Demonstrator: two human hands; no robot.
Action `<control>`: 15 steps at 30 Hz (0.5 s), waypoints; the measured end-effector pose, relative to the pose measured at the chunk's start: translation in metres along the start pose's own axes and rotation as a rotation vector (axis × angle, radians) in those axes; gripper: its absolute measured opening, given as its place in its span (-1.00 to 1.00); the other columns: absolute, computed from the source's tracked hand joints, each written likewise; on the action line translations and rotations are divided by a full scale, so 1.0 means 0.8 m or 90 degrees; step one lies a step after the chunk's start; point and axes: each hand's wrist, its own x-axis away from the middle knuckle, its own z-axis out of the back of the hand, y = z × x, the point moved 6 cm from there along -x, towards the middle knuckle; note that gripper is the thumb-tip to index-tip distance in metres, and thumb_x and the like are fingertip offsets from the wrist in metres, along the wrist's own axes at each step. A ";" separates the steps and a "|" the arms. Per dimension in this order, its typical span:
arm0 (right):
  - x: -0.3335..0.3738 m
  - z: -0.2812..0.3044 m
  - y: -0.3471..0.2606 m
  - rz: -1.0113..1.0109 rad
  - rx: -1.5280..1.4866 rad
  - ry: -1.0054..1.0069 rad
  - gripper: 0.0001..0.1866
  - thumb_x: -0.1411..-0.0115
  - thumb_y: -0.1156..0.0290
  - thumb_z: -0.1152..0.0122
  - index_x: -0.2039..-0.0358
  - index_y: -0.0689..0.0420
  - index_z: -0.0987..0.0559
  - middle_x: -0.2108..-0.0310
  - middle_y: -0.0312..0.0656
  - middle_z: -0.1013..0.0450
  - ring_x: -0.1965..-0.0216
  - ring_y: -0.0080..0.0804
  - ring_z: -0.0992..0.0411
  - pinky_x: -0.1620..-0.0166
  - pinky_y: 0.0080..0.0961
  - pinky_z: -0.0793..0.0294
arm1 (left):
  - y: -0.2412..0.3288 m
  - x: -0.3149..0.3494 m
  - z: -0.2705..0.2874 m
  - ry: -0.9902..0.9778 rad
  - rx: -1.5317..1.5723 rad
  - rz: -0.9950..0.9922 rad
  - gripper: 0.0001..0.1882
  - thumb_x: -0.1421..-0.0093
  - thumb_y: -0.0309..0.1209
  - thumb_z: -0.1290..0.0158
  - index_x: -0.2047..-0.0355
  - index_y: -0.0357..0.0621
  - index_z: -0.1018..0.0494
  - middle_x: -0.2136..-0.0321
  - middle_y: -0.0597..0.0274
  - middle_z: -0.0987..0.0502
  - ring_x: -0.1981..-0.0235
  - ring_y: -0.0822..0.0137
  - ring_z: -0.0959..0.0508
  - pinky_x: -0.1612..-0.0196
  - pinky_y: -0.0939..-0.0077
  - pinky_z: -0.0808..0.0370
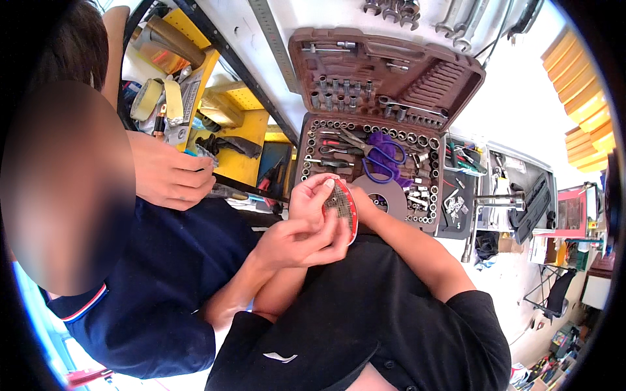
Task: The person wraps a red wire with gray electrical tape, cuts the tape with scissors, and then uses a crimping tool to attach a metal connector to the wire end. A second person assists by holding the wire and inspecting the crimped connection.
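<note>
While L hand (306,203) pinches the red-rimmed disc (342,198) near the open tool case (417,58), w/ co-worker's hand (301,244) at its face, an uncoordinated tug could slip it loose, R hand (362,200) mostly hidden, so grip unclear.

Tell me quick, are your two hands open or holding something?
Left hand: closed, pinching the red-rimmed piece.
Right hand: partly hidden behind that piece; whether it grips can't be told.

yellow shelf (254,127), orange bins (577,85)
</note>
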 end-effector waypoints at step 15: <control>0.040 0.095 -0.106 -0.186 -0.418 0.132 -0.50 -0.57 0.08 0.18 0.03 0.26 -0.58 0.25 -0.22 -0.60 0.43 -0.55 -0.53 0.39 -0.54 -0.55 | 0.043 0.051 -0.061 0.010 0.081 -0.053 -0.71 -0.48 -0.37 -0.01 0.00 -0.39 -0.53 0.10 -0.04 -0.66 0.08 0.19 -0.68 -0.06 0.27 -0.63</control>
